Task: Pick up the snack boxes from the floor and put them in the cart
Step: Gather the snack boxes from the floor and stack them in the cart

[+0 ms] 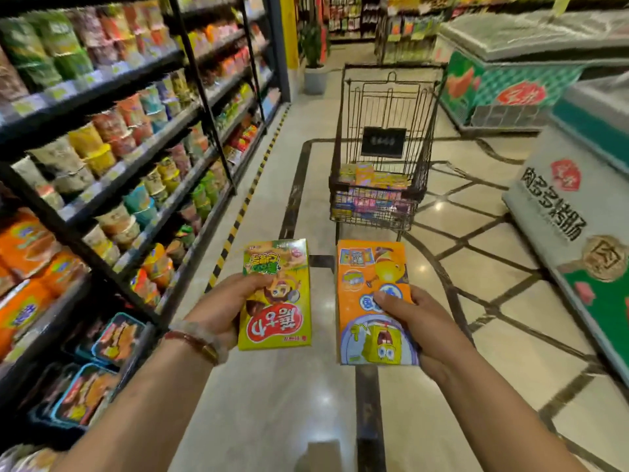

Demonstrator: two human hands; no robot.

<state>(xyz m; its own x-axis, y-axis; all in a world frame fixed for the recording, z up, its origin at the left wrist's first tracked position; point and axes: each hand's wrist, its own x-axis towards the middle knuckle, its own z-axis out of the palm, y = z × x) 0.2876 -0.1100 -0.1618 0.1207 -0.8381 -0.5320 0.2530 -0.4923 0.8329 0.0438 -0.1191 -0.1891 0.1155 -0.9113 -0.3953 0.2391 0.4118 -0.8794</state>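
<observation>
- Carrying step, by the look of it: two snack boxes off the floor and held out in front, none yet dropped in.
- Left hand [227,311] gripping the yellow-green box [276,294] by its left edge, thumb curled over the face.
- Right hand [413,323] clamped round the orange box [372,301] from the right side, thumb pressed on the front.
- Cart [381,137] standing well ahead down the aisle, already carrying several boxes in its basket.
- Next, probably: closing the gap to the cart, lifting both boxes over the wire rim, letting go onto the pile.
- Shelves [112,158] of noodle cups running close along the left.
</observation>
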